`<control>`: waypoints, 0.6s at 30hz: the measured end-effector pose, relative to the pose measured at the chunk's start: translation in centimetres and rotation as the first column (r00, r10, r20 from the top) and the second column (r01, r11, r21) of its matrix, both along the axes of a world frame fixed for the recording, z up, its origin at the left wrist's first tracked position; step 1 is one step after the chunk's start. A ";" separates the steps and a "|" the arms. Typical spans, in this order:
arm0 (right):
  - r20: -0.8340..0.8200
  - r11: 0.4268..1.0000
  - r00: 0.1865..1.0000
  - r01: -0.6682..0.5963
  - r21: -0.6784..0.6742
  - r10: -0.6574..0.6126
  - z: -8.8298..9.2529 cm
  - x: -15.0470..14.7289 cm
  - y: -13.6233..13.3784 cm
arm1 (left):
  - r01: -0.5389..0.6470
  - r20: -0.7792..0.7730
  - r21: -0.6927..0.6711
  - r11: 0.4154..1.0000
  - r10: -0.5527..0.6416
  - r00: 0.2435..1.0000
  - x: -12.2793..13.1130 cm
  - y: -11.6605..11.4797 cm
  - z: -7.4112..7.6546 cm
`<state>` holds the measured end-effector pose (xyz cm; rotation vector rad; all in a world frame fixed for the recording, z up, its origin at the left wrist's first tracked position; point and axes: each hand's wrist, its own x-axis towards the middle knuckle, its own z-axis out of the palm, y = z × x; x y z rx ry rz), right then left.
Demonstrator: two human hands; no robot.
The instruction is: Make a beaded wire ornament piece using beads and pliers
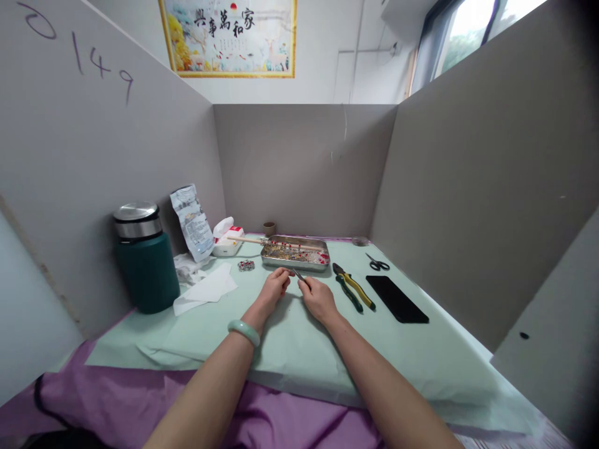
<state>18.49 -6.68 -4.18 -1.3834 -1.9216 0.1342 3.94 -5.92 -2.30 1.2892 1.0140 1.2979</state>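
Note:
My left hand, with a pale green bangle on its wrist, is closed in a pinch just in front of the metal tray. What its fingertips hold is too small to make out. Close beside it, my right hand grips a slim pointed metal tool, whose tip points at the left fingertips. Whether the tool is tweezers or fine pliers cannot be told. Behind both hands, the metal tray holds many small red, gold and clear beads. A light wooden stick sticks out over its left side.
Left: a beaded piece, white paper, a tissue pack, a foil pouch and a green thermos. Right: green-and-yellow pliers, scissors and a black phone. A brown cup stands behind. Grey partitions enclose the table.

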 end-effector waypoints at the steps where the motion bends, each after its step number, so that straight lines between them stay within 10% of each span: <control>1: 0.008 1.000 1.000 -0.002 0.005 0.002 0.0 0.0 0.0 | 0.011 0.011 -0.005 1.000 -0.011 1.000 0.0 0.0 0.0; 11: 0.085 1.000 0.996 0.028 -0.003 -0.028 0.1 -0.1 -0.3 | -0.039 -0.052 -0.012 0.999 0.039 0.998 0.1 0.2 -0.1; 18: 0.184 0.996 0.979 0.089 -0.004 -0.087 0.1 -0.1 -0.6 | -0.158 -0.367 0.313 0.936 0.273 0.889 -0.1 1.0 -0.7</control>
